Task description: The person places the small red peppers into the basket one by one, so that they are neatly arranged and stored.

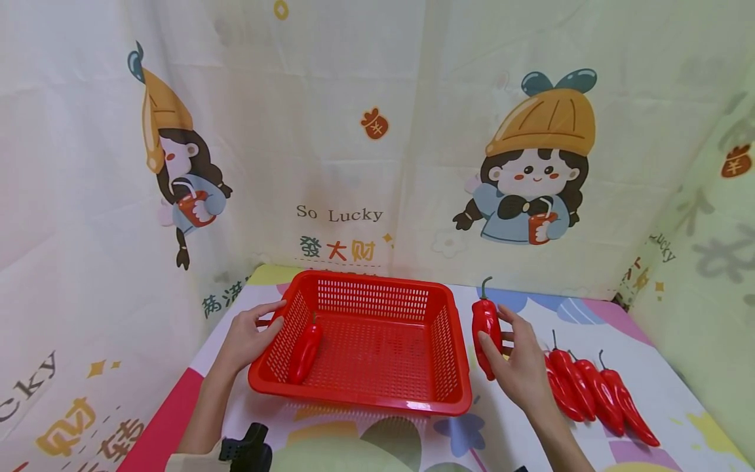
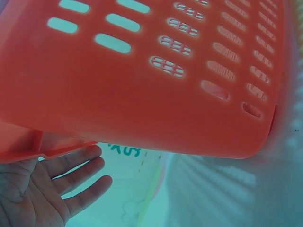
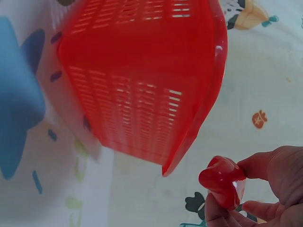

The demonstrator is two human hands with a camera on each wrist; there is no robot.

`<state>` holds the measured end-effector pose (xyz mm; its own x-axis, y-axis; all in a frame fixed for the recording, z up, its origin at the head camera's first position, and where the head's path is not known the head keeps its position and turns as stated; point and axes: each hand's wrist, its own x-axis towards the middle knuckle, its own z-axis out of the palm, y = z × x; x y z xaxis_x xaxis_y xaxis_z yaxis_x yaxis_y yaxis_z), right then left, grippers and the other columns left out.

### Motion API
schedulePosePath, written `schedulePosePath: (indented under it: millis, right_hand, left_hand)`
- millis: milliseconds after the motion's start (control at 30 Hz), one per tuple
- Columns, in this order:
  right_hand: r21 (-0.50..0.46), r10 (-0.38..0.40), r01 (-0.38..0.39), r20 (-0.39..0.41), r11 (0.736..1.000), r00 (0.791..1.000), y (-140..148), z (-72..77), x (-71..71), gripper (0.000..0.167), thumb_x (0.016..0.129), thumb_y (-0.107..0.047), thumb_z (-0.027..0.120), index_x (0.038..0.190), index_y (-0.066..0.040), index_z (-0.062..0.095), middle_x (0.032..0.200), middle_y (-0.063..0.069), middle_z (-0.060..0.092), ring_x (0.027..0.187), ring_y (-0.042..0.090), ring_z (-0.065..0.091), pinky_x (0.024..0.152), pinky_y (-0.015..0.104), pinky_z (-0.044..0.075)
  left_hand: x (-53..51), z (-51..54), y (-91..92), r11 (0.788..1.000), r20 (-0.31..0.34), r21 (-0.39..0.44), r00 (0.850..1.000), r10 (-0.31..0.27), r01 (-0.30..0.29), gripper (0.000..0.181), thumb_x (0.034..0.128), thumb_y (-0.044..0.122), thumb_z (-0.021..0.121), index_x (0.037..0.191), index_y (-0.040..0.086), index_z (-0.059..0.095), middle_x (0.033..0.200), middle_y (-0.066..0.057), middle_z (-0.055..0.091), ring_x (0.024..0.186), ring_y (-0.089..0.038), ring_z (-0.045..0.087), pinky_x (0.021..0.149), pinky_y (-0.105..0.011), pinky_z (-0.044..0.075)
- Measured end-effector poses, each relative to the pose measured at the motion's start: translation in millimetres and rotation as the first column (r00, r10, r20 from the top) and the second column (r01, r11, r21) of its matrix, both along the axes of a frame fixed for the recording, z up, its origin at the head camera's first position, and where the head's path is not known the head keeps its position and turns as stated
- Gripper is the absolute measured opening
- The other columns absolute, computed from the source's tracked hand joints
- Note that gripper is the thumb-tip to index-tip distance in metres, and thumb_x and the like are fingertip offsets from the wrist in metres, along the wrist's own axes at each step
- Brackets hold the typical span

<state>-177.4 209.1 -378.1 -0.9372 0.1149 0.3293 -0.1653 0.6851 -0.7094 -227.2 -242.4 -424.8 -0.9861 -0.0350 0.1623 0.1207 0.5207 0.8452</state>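
My right hand (image 1: 519,360) pinches a shiny red chili pepper (image 1: 485,331) with a green stem, holding it upright just outside the right side of the red plastic basket (image 1: 360,396). From the right wrist camera, the blunt end of this pepper (image 3: 222,182) shows between thumb and fingers (image 3: 258,165). At the basket's left rim, my left hand (image 1: 248,341) grips the edge, thumb on top. The left wrist view shows several fingers of that hand (image 2: 71,184) extended beneath the rim. Another red chili pepper (image 1: 305,353) lies inside the basket along its left wall.
Several red chili peppers (image 1: 601,393) lie in a row on the patterned tabletop (image 1: 637,341), right of my right forearm. A printed cloth (image 1: 413,131) hangs behind the table and along both sides. A black strap device (image 1: 250,449) sits at my left wrist.
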Motion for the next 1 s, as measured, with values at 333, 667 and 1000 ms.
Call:
schedulePosePath:
  millis: [333, 667, 1000]
  right_hand:
    - [-0.045, 0.036, -0.035, 0.016, 0.998, 0.999, -14, 6.9, -0.9, 0.075, 0.093, -0.022, 0.075, 0.155, -0.008, 0.036, 0.149, 0.019, 0.045, 0.115, 0.038, 0.060, 0.087, 0.051, 0.060]
    - [-0.102, 0.066, -0.062, 0.033, 0.993, 0.997, -32, 9.7, -1.4, 0.076, 0.092, -0.021, 0.077, 0.156, -0.011, 0.036, 0.151, 0.016, 0.046, 0.116, 0.034, 0.060, 0.087, 0.048, 0.061]
    - [-0.164, 0.115, -0.106, 0.048, 0.981, 0.992, -58, 5.3, -2.4, 0.077, 0.090, -0.019, 0.079, 0.154, -0.014, 0.037, 0.149, 0.012, 0.048, 0.113, 0.029, 0.060, 0.086, 0.044, 0.062]
  left_hand:
    - [-2.7, -0.4, -1.9, 0.999, -0.050, -0.038, 0.999, -0.009, 0.007, 0.043, 0.0991, 0.015, 0.064, 0.141, 0.002, 0.061, 0.136, -0.024, 0.063, 0.112, -0.038, 0.064, 0.082, -0.045, 0.063]
    - [-2.3, -2.0, -0.7, 1.000, -0.049, -0.027, 0.999, -0.009, 0.008, 0.043, 0.0993, 0.016, 0.064, 0.141, 0.003, 0.061, 0.136, -0.023, 0.063, 0.111, -0.036, 0.065, 0.082, -0.043, 0.063]
    - [-1.9, -1.6, -0.7, 1.000, -0.020, -0.012, 1.000, -0.002, 0.002, 0.044, 0.0993, 0.015, 0.064, 0.142, 0.004, 0.060, 0.137, -0.024, 0.062, 0.110, -0.038, 0.065, 0.079, -0.041, 0.063]
